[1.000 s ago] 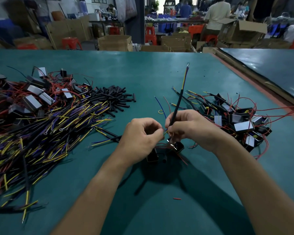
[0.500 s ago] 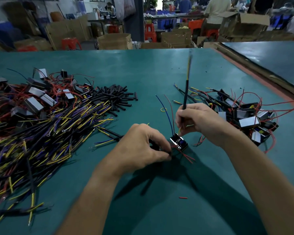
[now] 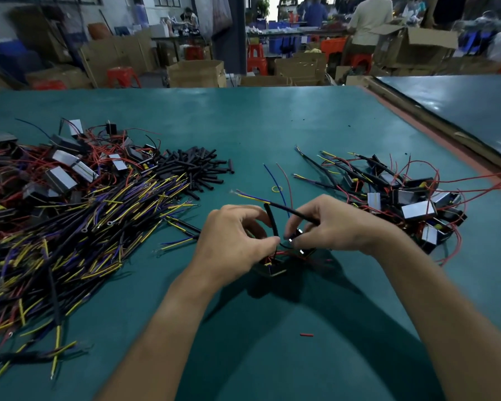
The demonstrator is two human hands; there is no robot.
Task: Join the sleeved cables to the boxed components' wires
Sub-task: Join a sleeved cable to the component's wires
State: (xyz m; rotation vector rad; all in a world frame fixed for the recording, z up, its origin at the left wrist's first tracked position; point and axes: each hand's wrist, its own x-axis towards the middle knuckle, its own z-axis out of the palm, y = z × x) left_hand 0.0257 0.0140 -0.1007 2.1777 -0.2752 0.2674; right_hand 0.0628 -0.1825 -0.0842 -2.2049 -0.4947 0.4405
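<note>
Mid-join, prob. nowhere near done: gripping sleeved cable [image 3: 289, 211] in right hand [image 3: 339, 224], pinching black tube [image 3: 271, 219] in left hand [image 3: 235, 241] just above boxed component [image 3: 272, 269] at table [image 3: 243, 125] centre; small joined-looking pile [image 3: 411, 204] on right, big unjoined heap [image 3: 70, 227] on left.

Sleeved cable [image 3: 287, 210]: black, gripped in right hand [image 3: 339, 224], lying near level, stripped yellow/purple ends pointing left. Short black sleeve [image 3: 271, 219] curves upward, its base pinched by left hand [image 3: 235, 241]. Boxed component [image 3: 300, 245] sits tilted between the hands, second box [image 3: 272, 267] on the surface [image 3: 272, 125] below. Blue wire [image 3: 272, 180] and red wire [image 3: 285, 183] rise behind.
</note>
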